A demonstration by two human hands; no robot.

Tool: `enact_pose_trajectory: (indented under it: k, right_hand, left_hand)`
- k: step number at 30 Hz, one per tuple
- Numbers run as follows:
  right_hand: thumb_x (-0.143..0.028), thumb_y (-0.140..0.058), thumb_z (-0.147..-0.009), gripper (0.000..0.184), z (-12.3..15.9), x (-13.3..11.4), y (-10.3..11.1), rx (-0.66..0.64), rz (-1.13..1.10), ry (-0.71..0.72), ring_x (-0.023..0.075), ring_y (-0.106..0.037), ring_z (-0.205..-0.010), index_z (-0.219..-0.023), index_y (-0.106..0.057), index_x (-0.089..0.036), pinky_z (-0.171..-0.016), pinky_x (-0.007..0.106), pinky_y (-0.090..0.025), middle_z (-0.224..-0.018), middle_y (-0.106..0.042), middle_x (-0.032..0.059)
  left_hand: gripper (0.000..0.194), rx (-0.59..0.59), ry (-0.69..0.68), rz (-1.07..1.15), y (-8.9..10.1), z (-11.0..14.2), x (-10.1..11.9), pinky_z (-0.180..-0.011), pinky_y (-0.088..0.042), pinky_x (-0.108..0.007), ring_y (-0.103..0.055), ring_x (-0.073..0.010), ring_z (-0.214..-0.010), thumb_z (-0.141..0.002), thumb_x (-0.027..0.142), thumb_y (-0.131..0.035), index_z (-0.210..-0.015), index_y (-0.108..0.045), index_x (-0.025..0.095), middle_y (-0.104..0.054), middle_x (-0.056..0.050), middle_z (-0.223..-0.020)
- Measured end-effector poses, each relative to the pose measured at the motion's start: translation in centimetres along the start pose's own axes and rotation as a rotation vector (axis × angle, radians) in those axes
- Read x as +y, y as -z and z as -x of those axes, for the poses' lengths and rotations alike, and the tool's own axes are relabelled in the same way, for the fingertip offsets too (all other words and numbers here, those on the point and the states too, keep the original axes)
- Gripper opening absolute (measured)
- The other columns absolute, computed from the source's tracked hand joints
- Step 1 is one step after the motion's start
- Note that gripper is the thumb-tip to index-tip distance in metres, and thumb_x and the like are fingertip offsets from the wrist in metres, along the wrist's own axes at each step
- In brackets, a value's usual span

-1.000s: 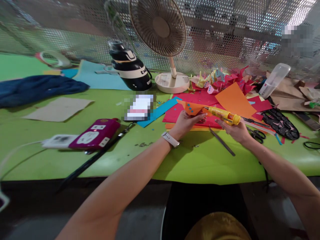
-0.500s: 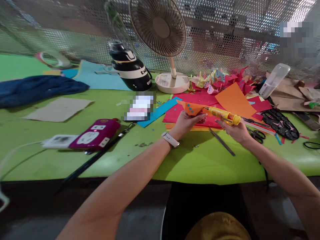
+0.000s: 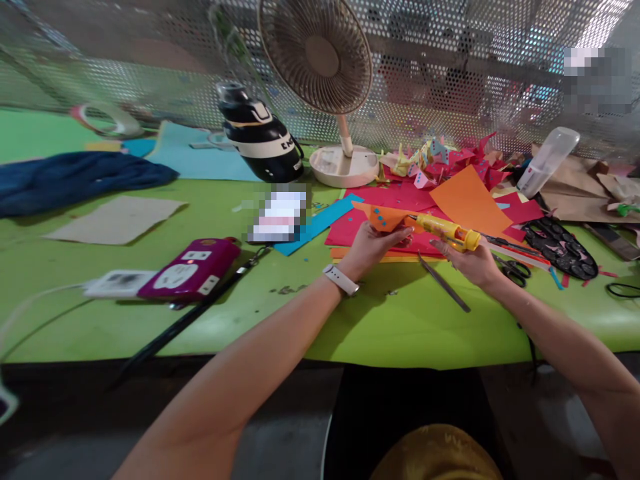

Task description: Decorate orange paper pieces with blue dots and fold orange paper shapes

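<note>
Nearest me, a pair of tweezers (image 3: 445, 285) lies on the green table (image 3: 380, 327), just in front of the red paper (image 3: 345, 235), and scissors (image 3: 515, 270) rest at its right, partly beyond my right forearm. Left of the red paper, well apart, sits a purple power strip (image 3: 193, 267) with a white plug (image 3: 120, 283) at its end, a black strap (image 3: 200, 303) running alongside. My left hand (image 3: 367, 248), with a pale watch (image 3: 341, 280) at the wrist, is over the front of the red paper, thumb and fingers pinching a folded piece of orange paper (image 3: 385, 219) marked with blue dots. My right hand (image 3: 467, 263) is by the red paper's right front side, fingers closed round a yellow tool (image 3: 445, 230); its narrow dark tip points at the folded piece, and I can't tell whether the two touch. A blue strip (image 3: 330, 220) lies by the red paper's left side, with a phone (image 3: 280, 217) just beyond it to the left. An orange sheet (image 3: 470, 200) overlaps the red paper's right part. Behind the red paper stand a fan (image 3: 323, 57) and, farther left, a black bottle (image 3: 265, 143); a heap of folded papers (image 3: 450, 163) lies behind it too, with a metal mesh (image 3: 425, 80) beyond everything.
</note>
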State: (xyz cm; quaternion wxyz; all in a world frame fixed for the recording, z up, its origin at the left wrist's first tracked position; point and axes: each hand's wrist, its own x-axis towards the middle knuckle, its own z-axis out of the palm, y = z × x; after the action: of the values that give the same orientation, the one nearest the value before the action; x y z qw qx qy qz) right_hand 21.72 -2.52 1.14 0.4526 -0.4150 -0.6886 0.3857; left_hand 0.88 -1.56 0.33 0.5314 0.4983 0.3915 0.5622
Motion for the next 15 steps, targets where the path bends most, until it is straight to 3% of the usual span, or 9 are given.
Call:
enact_pose_trajectory:
  k: [7,15]
  right_hand:
    - [-0.044,-0.073,-0.079,0.028,0.06,-0.27,0.11,0.0,0.06,-0.01,0.0267,-0.072,-0.09,-0.094,-0.076,-0.021,-0.07,0.037,-0.063,-0.09,-0.076,0.0073]
    - [-0.043,-0.073,-0.079,0.024,-0.02,0.05,0.08,-0.005,0.041,-0.006,0.0268,-0.072,-0.089,-0.092,-0.075,-0.023,-0.073,0.04,-0.064,-0.086,-0.074,0.005]
  left_hand:
    - [0.041,0.004,-0.002,-0.019,0.02,0.02,0.06,-0.074,-0.062,-0.035,-0.068,-0.0154,-0.064,-0.058,0.044,-0.09,-0.082,-0.074,0.015,-0.073,-0.003,-0.075]
    - [0.047,0.013,-0.002,-0.022,-0.11,0.0,0.11,-0.071,-0.062,-0.034,-0.067,-0.0153,-0.063,-0.054,0.047,-0.091,-0.083,-0.073,0.015,-0.072,-0.003,-0.074]
